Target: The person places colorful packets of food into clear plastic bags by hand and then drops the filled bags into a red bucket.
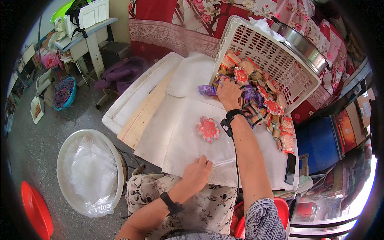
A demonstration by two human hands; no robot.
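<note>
My right hand [229,94] reaches into a heap of small wrapped snacks [256,94] spilling from a tipped cream plastic crate [298,72]. Its fingers are bent down among the packets, beside a purple packet [207,90]; what they grip is hidden. Close to my lap, my left hand [199,174] is closed at the near edge of the white-covered table [160,136]. It seems to pinch a clear plastic bag [224,161], faintly visible against the white cover. Beyond that hand lies a red flower-shaped packet [208,129], apart from the heap.
A round white tub [62,160] holding clear plastic bags stands on the floor at left. A black phone [290,169] lies at the table's right edge. A steel pot [306,50] sits behind the crate. A red basin [282,212] is beside my lap.
</note>
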